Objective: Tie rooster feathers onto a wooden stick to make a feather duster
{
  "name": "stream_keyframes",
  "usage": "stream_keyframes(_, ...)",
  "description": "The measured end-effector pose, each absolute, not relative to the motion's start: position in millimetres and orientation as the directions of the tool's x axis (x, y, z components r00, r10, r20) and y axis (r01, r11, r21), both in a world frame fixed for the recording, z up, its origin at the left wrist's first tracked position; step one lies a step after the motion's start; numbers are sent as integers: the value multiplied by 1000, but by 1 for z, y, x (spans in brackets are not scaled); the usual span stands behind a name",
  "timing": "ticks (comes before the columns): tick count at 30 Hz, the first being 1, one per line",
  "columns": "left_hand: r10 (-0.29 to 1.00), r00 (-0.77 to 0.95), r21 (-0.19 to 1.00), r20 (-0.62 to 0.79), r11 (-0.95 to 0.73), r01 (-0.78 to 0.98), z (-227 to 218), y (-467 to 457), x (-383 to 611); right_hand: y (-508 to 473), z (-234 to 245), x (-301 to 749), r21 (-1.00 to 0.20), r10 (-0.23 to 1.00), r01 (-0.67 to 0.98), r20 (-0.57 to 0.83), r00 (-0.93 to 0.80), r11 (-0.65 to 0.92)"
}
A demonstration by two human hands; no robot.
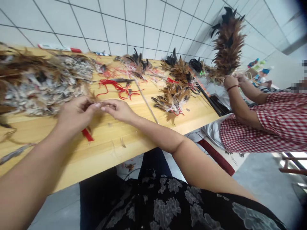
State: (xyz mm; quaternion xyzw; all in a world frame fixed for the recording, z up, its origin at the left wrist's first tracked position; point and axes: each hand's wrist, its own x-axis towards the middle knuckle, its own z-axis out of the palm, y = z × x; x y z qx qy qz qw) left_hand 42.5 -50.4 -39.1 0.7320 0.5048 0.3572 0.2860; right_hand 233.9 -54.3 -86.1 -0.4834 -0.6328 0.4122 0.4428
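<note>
Brown-and-grey heaped feathers: beside them, your left hand and right hand meet, fingertips pinched narrow; cannot tell what is held.

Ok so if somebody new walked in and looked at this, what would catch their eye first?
Probably the tall brown and black feather bundle at the upper right, rising above the co-worker's hands against the white tiled wall. After that, perhaps the wide heap of feathers at the left of the wooden table, then the bright red strings just beyond the person's right hand.
</note>
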Motion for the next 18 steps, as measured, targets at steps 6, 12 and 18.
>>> stream_keyframes(6, 931, 287, 788, 223, -346, 509, -43, -51, 46, -55, -88, 237, -981, 991, 178, 49, -121, 70)
stream_keyframes(12, 911, 319, 767, 263, -398, 504, -36, -53, 48, -62, -70, 235, -974, 995, 221, 32, -99, 54)
stream_keyframes(18, 884, 347, 739, 313, -456, 495, -52, -46, 43, -65, -66, 235, -975, 995, 212, 53, -84, 70)
